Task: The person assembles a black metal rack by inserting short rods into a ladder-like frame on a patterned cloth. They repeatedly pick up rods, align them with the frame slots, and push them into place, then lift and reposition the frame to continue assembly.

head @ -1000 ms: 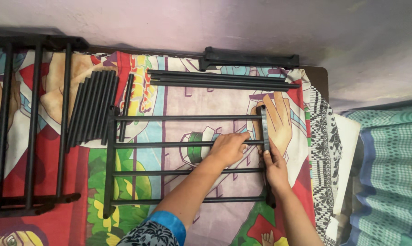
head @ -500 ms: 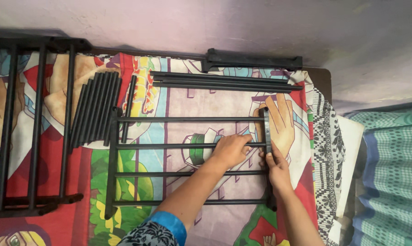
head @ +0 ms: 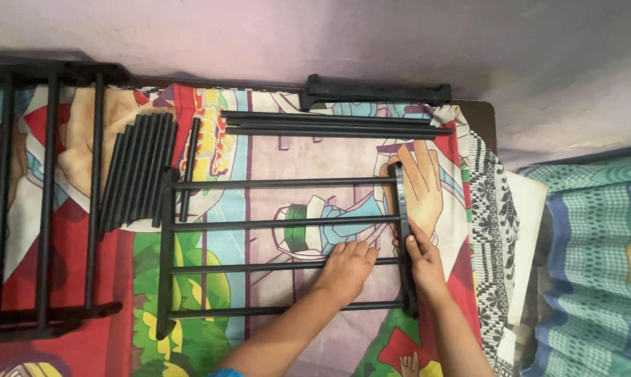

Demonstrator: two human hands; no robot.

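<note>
Black metal rack frame (head: 50, 202) lies far left of the hands, loose tubes (head: 137, 171) between. Left hand (head: 347, 269) closes around the third rod (head: 273, 267) of the flat rack panel (head: 280, 248), steadying it. Just right, the right hand (head: 423, 262) clamps the side rail (head: 403, 237), seemingly seating rod ends on the printed bedsheet (head: 224, 349).

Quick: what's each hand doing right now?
Left hand: curled over a rack rod, grip closed on it.
Right hand: pressing the rack's side bar.
</note>
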